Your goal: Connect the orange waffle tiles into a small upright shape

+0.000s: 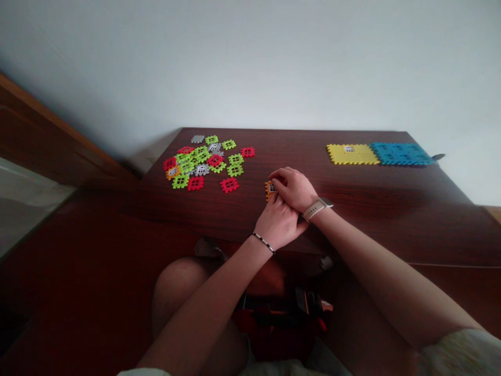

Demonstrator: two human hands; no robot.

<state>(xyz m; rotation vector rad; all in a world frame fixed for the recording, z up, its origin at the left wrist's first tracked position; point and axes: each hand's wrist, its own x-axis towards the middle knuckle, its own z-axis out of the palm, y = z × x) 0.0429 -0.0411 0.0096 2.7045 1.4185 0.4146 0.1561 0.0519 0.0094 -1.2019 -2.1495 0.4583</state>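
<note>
At the table's near middle, my two hands meet over an orange interlocking plastic tile (270, 191) with a white window insert. My left hand (278, 223), with a beaded bracelet at the wrist, has bent fingers at the tile's near side, partly covered by the other hand. My right hand (296, 189), wearing a pale-strapped watch, lies across from above with its fingers curled over the tile. Much of the orange piece is hidden beneath the fingers, so I cannot tell whether it is one tile or more joined together.
Left of my hands lies a loose pile of green tiles (200, 153), with red tiles (229, 185), grey ones (198, 139) and another orange tile (173, 172). At the back right, a yellow panel (358, 155) joins a blue panel (403, 154). A wall stands behind the table (289, 149).
</note>
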